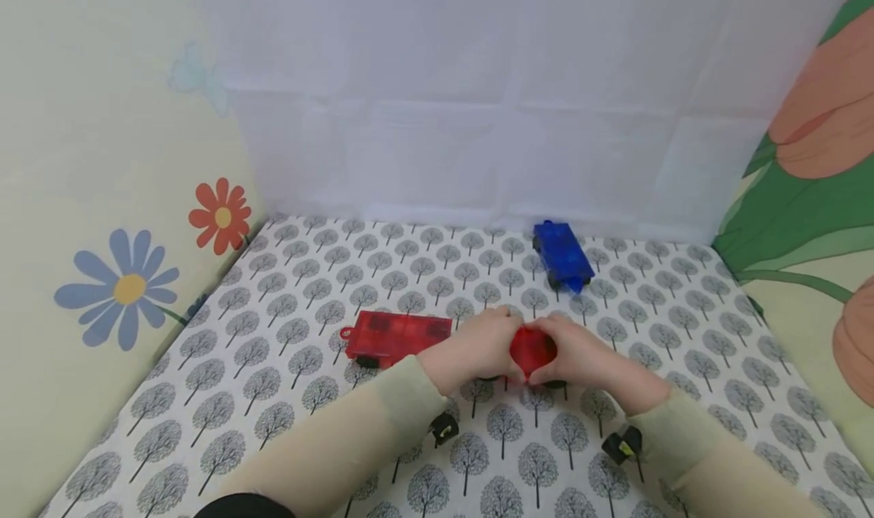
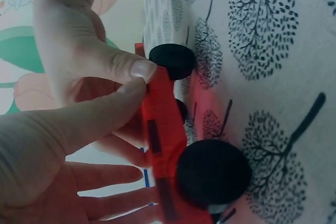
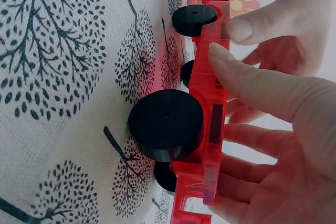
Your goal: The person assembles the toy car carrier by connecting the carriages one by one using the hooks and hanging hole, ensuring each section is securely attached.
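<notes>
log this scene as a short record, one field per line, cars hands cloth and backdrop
left hand: left hand pinches middle red car
right hand: right hand pinches the same car
middle red car: between both hands, black wheels
left red car: beside the left hand; whether it joins the middle one is hidden
blue car: farther back, untouched
cloth: white, grey tree print
backdrop: white, creased

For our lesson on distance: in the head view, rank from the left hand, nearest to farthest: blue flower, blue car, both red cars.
1. Held red car, touching, just right.
2. Other red car, just left.
3. Blue car, back right.
4. Blue flower, on left wall.
</notes>
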`<state>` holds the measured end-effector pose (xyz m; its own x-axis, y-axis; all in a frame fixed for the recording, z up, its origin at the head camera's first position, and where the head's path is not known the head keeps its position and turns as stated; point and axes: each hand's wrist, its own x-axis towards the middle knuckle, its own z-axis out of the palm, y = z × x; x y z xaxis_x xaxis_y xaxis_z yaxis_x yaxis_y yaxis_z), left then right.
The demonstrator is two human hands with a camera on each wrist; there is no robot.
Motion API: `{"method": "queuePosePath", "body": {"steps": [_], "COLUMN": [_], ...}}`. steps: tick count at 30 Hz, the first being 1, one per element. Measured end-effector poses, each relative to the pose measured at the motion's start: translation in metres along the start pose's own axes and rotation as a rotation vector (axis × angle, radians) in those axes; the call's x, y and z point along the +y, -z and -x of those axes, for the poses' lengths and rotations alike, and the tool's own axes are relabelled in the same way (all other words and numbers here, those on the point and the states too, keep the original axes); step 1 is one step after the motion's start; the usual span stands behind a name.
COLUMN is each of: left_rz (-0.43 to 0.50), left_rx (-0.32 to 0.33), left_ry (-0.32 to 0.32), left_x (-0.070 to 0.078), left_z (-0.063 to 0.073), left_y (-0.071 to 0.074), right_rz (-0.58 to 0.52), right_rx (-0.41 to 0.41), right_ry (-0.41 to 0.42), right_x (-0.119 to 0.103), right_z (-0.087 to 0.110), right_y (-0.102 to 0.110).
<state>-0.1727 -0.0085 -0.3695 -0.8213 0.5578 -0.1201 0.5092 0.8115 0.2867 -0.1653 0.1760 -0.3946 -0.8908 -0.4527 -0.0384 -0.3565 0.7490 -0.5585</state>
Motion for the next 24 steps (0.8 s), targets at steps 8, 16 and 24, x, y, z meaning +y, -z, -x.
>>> {"method": "queuePosePath", "body": {"steps": [8, 16, 24], "left_rz": [-0.007, -0.006, -0.037], "left_rx": [0.011, -0.007, -0.029], "left_ry": [0.008, 0.006, 0.007], "left_x": [-0.003, -0.005, -0.003], "left_z": [-0.005, -0.009, -0.011], "left_y": [-0.006, -0.004, -0.005], "right_rz": [0.002, -0.012, -0.02], "right_rx": [0.001, -0.005, -0.037], "right_ry": [-0.015, -0.026, -0.017], "right_x": [0.0, -0.001, 0.002], "right_z": [-0.001, -0.004, -0.007], "right_y": [-0.001, -0.001, 0.002]}}
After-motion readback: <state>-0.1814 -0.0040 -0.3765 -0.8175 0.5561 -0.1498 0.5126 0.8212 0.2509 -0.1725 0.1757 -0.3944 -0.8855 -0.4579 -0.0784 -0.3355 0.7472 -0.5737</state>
